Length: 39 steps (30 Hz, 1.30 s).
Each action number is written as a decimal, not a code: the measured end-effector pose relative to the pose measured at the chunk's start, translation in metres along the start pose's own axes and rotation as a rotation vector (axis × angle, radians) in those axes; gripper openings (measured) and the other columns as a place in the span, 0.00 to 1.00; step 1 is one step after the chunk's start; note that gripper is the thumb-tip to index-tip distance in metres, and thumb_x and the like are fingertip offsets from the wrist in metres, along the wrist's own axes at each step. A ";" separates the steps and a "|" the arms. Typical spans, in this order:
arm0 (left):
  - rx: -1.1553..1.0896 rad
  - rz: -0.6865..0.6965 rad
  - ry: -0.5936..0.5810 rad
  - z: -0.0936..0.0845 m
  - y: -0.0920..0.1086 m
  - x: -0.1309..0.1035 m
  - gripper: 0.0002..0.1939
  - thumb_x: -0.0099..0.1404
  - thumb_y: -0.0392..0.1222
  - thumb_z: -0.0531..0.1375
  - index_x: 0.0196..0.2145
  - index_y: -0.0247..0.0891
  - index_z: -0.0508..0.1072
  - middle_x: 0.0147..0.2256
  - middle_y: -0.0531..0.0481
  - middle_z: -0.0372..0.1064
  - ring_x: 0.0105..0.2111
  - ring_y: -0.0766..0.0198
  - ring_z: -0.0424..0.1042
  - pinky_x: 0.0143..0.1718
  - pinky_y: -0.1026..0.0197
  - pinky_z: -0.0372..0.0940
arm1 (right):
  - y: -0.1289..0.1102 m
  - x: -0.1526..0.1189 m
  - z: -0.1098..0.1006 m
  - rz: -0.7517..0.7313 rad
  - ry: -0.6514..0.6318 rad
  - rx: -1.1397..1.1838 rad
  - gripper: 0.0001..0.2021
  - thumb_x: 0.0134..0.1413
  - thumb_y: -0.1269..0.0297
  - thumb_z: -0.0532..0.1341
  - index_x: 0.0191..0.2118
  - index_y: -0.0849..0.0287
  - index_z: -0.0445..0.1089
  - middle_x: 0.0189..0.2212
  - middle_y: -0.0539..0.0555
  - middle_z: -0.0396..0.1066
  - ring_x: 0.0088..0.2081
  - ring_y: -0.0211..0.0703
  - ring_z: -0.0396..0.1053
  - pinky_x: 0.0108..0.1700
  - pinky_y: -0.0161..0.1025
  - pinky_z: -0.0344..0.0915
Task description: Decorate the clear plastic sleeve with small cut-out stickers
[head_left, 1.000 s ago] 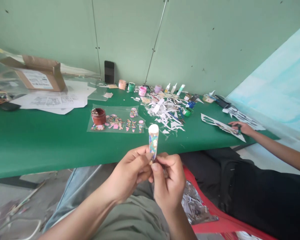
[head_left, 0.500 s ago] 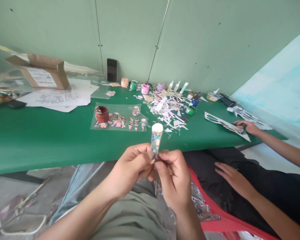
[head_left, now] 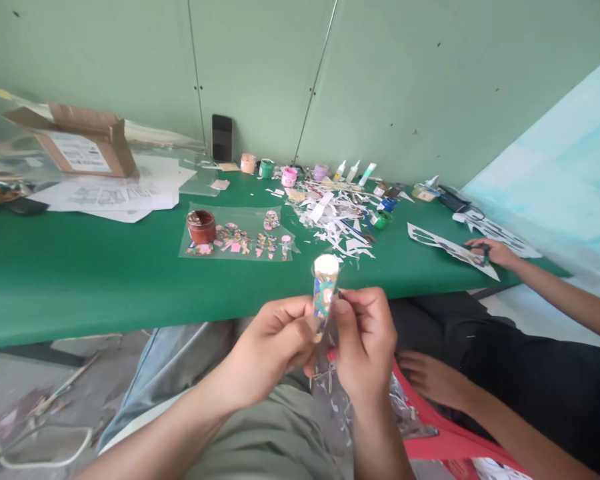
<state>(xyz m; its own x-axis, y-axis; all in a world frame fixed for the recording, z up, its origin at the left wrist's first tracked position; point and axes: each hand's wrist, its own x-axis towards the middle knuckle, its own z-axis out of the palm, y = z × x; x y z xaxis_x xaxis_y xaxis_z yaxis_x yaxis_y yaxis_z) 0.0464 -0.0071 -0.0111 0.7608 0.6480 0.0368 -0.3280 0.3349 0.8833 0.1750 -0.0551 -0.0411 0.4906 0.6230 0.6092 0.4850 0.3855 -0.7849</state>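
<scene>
Across the green tabletop [head_left: 105,280], paper scraps [head_left: 321,208] lay at twelve o'clock from a patterned strip [head_left: 324,291], a red-brown jar [head_left: 201,231] at ten. The left hand [head_left: 276,340] pinched the strip; the right hand [head_left: 367,340] had shifted higher along its edge, its grip unclear.

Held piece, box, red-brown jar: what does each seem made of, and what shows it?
Held piece: perhaps paper or card, looking thin and flat; finish unclear. Box: likely matte cardboard, from its brown flaps. Jar: probably clear plastic or glass, glossy; colour shows through.
</scene>
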 end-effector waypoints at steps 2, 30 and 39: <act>0.040 0.041 0.020 0.000 0.000 0.001 0.21 0.66 0.56 0.61 0.24 0.39 0.64 0.15 0.63 0.48 0.15 0.73 0.47 0.21 0.66 0.58 | -0.001 0.000 -0.002 0.074 -0.022 0.146 0.08 0.66 0.57 0.59 0.38 0.55 0.66 0.22 0.45 0.65 0.23 0.36 0.64 0.26 0.32 0.61; 0.581 0.216 0.314 -0.013 0.001 0.006 0.21 0.71 0.53 0.55 0.24 0.39 0.63 0.18 0.57 0.58 0.20 0.69 0.54 0.22 0.65 0.50 | 0.009 0.003 -0.003 0.191 0.019 0.158 0.22 0.63 0.50 0.61 0.23 0.56 0.59 0.17 0.42 0.50 0.19 0.33 0.49 0.22 0.32 0.51; 0.456 0.188 0.254 -0.007 0.005 0.010 0.23 0.69 0.57 0.56 0.23 0.40 0.61 0.17 0.59 0.56 0.17 0.71 0.51 0.20 0.66 0.50 | 0.018 0.012 -0.018 0.328 -0.351 0.181 0.10 0.65 0.55 0.60 0.41 0.54 0.61 0.23 0.40 0.57 0.18 0.31 0.52 0.19 0.29 0.51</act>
<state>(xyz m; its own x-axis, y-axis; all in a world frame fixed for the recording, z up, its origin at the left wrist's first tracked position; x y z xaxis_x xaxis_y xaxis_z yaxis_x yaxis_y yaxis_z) 0.0483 0.0062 -0.0100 0.5352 0.8314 0.1496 -0.1268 -0.0961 0.9873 0.2032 -0.0530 -0.0460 0.3084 0.9099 0.2775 0.1979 0.2240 -0.9543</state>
